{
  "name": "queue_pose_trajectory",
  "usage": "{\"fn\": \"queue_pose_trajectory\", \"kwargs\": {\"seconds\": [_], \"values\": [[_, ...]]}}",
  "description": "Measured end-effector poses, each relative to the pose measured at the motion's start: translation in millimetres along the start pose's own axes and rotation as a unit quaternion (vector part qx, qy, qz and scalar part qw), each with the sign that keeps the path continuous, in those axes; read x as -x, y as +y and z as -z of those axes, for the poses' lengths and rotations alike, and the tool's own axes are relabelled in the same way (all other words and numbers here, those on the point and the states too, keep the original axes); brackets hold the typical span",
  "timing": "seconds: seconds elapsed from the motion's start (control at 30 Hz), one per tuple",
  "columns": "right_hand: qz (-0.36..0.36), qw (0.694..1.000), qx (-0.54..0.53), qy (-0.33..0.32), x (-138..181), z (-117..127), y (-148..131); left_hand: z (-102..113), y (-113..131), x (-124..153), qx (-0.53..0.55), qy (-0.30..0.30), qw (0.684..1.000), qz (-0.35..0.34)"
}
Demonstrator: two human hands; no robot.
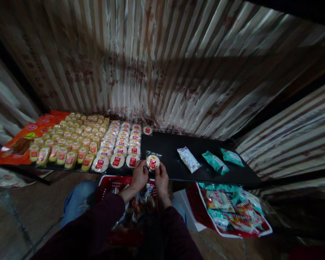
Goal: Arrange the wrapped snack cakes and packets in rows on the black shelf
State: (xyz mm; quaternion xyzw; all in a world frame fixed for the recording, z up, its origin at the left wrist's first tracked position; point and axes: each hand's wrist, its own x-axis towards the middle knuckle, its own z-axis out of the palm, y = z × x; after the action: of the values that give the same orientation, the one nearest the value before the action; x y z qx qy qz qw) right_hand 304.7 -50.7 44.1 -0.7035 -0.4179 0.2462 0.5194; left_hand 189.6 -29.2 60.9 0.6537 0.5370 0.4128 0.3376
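now we've got one wrapped round cake (153, 162) pinched in the fingers of our left hand (140, 177) and right hand (161, 179) by the black shelf (168, 144)'s six o'clock edge, red label (152, 164) outward, seemingly to match the rows of cakes (121, 144) at ten o'clock.

On the shelf (168, 148), left to right: bags (14, 148), rows of packaged cakes (70, 155), three columns of rice crackers (117, 160), a single cracker (147, 130) at the back, three snack packets (216, 161). Behind, sheeting (138, 65). At the front edge, between left hand (139, 177) and right hand (161, 180), a held cracker (152, 162). Before the shelf: a packet-filled basket (104, 178) beneath the hands, a second basket (197, 204) at right.
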Motion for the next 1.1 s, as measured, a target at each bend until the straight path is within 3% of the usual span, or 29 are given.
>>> {"fn": "queue_pose_trajectory", "kwargs": {"seconds": [0.47,1.1], "values": [[0.009,1.000,0.011,0.002,-49.0,-17.5,6.6,-13.0,11.3,-40.0,-0.039,0.004,0.999,0.027],[0.038,0.999,0.005,-0.012,-121.3,-46.5,0.3,-20.6,27.2,-97.1,-0.106,-0.049,0.992,0.050]]}}
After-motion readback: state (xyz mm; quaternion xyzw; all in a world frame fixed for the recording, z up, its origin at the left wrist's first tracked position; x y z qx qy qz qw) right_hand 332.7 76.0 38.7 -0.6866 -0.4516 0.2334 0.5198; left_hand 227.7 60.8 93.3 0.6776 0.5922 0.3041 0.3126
